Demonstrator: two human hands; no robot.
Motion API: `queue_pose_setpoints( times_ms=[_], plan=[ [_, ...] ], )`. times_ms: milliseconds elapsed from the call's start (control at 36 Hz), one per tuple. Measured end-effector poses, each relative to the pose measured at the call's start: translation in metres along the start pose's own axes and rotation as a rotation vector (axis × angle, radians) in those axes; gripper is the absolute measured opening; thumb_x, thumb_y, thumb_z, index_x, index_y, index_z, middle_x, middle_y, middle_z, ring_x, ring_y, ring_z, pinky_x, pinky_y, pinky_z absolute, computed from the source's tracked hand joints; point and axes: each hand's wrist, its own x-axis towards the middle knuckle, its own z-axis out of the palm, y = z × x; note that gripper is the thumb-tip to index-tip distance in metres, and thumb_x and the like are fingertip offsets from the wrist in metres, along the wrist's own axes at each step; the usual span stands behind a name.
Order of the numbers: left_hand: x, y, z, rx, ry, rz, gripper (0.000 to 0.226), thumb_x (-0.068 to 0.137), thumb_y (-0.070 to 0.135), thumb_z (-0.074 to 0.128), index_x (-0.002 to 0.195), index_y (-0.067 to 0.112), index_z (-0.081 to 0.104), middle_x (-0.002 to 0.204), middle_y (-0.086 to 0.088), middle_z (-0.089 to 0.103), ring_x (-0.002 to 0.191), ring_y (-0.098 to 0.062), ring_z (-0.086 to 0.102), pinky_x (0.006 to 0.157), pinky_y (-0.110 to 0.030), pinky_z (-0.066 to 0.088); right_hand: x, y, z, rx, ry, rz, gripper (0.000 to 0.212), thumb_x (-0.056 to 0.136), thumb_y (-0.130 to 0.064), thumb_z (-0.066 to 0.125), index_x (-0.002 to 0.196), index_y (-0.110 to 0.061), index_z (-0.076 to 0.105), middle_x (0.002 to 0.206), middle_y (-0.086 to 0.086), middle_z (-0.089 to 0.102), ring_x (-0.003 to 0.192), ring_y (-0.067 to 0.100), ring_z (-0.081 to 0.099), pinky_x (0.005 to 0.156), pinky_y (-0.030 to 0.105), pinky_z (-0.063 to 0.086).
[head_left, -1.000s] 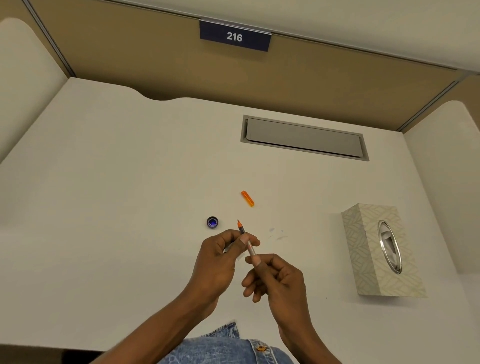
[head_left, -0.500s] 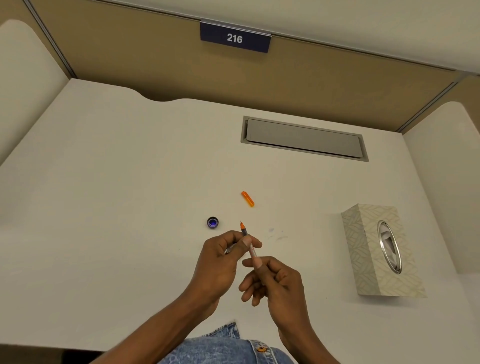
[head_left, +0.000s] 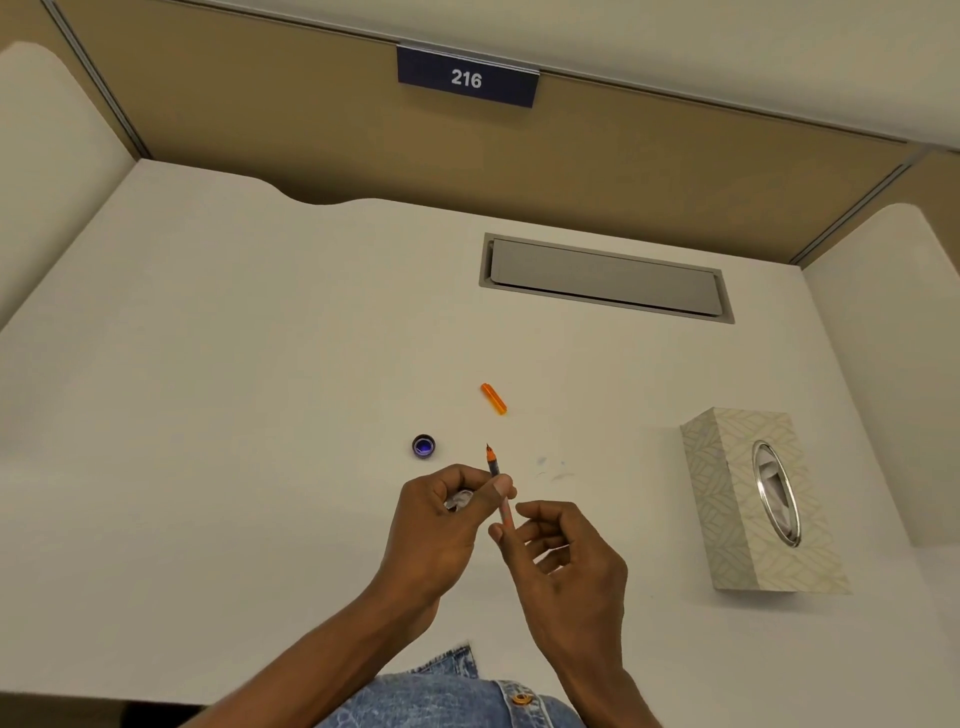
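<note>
An orange fountain pen (head_left: 497, 475) points its nib up and away above the white desk (head_left: 234, 415). My left hand (head_left: 441, 530) pinches the pen's barrel between thumb and fingers, and something small and glassy (head_left: 460, 501) shows inside its curled fingers. My right hand (head_left: 566, 561) is just to the right with its fingers loosely spread and thumb lifted. Its index fingertip is at the pen's lower end. The orange pen cap (head_left: 493, 399) lies on the desk beyond the hands. A small dark bottle cap (head_left: 423, 446), blue inside, lies to the left of the nib.
A patterned tissue box (head_left: 737, 519) lies at the right. Faint ink smudges (head_left: 550, 465) mark the desk near the nib. A grey cable hatch (head_left: 605, 278) is set into the back of the desk. Partition walls enclose the desk on three sides.
My right hand has loosened its pinch on the pen's lower end and spread its fingers. The left hand keeps the pen almost in the same place.
</note>
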Motion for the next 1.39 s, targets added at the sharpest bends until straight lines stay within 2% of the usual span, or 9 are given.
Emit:
queue_pose_setpoints(
  times_ms=[278, 417, 639, 778, 889, 972, 1139, 1278, 1389],
  plan=[
    [0.001, -0.007, 0.01, 0.054, 0.006, -0.014, 0.017, 0.094, 0.04, 0.074, 0.087, 0.026, 0.082, 0.085, 0.015, 0.082, 0.087, -0.001, 0.075, 0.081, -0.014, 0.049, 0.0, 0.01, 0.003, -0.12, 0.14, -0.181, 0.023, 0.085, -0.048, 0.083, 0.1, -0.032, 0.074, 0.082, -0.021, 0.07, 0.068, -0.002, 0.066, 0.053, 0.024, 0.06],
    [0.0, -0.008, 0.014, 0.032, -0.03, -0.023, 0.019, 0.095, 0.039, 0.073, 0.088, 0.024, 0.082, 0.087, 0.014, 0.082, 0.095, -0.007, 0.076, 0.097, -0.03, 0.055, 0.002, 0.012, 0.002, -0.127, 0.165, -0.196, 0.019, 0.086, -0.041, 0.086, 0.098, -0.032, 0.075, 0.083, -0.018, 0.071, 0.067, -0.001, 0.066, 0.052, 0.027, 0.06],
    [0.002, -0.01, 0.019, 0.044, -0.074, -0.009, 0.017, 0.098, 0.036, 0.071, 0.088, 0.026, 0.082, 0.089, 0.011, 0.082, 0.095, -0.008, 0.077, 0.103, -0.038, 0.057, 0.005, 0.019, 0.001, -0.108, 0.184, -0.196, 0.017, 0.087, -0.044, 0.079, 0.095, -0.029, 0.077, 0.083, -0.016, 0.071, 0.067, 0.001, 0.067, 0.05, 0.027, 0.058],
    [0.001, -0.009, 0.021, 0.069, -0.081, 0.0, 0.018, 0.1, 0.04, 0.068, 0.092, 0.031, 0.081, 0.093, 0.015, 0.081, 0.097, -0.003, 0.074, 0.094, -0.027, 0.055, 0.008, 0.027, 0.001, -0.114, 0.19, -0.168, 0.013, 0.089, -0.036, 0.086, 0.091, -0.026, 0.077, 0.082, -0.016, 0.071, 0.068, 0.004, 0.068, 0.052, 0.027, 0.057],
    [0.004, -0.015, 0.02, 0.263, -0.037, 0.116, 0.013, 0.101, 0.045, 0.063, 0.1, 0.042, 0.076, 0.101, 0.024, 0.077, 0.102, 0.006, 0.068, 0.091, -0.015, 0.051, 0.014, 0.035, -0.002, -0.125, 0.213, -0.111, 0.013, 0.085, -0.03, 0.088, 0.091, -0.026, 0.078, 0.082, -0.017, 0.072, 0.068, 0.002, 0.068, 0.055, 0.027, 0.059],
    [0.006, -0.027, 0.02, 0.416, -0.03, 0.291, 0.016, 0.101, 0.04, 0.066, 0.113, 0.036, 0.075, 0.112, 0.023, 0.07, 0.11, 0.008, 0.062, 0.09, -0.003, 0.046, 0.02, 0.042, -0.006, -0.128, 0.247, -0.077, 0.013, 0.084, -0.03, 0.088, 0.092, -0.024, 0.078, 0.082, -0.014, 0.073, 0.068, 0.003, 0.069, 0.057, 0.025, 0.059],
    [0.013, -0.066, 0.016, 0.813, -0.216, 0.611, 0.029, 0.102, 0.036, 0.063, 0.125, 0.022, 0.07, 0.126, 0.008, 0.068, 0.12, -0.006, 0.062, 0.095, -0.022, 0.056, 0.037, 0.06, -0.011, -0.165, 0.288, -0.014, 0.013, 0.086, -0.03, 0.087, 0.091, -0.022, 0.078, 0.082, -0.011, 0.074, 0.067, 0.005, 0.068, 0.059, 0.017, 0.05],
    [0.02, -0.094, 0.014, 1.228, -0.431, 0.734, 0.039, 0.088, 0.035, 0.081, 0.121, 0.014, 0.077, 0.127, 0.001, 0.076, 0.127, -0.018, 0.067, 0.095, -0.026, 0.061, 0.054, 0.082, -0.006, -0.252, 0.304, 0.075, 0.013, 0.088, -0.033, 0.086, 0.09, -0.024, 0.077, 0.083, -0.009, 0.074, 0.066, 0.01, 0.068, 0.058, 0.015, 0.042],
    [0.024, -0.112, 0.009, 1.371, -0.513, 0.733, 0.041, 0.081, 0.036, 0.087, 0.117, 0.016, 0.08, 0.129, -0.002, 0.077, 0.129, -0.019, 0.068, 0.097, -0.027, 0.06, 0.067, 0.099, -0.001, -0.303, 0.324, 0.166, 0.013, 0.089, -0.035, 0.085, 0.086, -0.026, 0.076, 0.08, -0.009, 0.072, 0.067, 0.015, 0.067, 0.057, 0.022, 0.042]
  ],
)
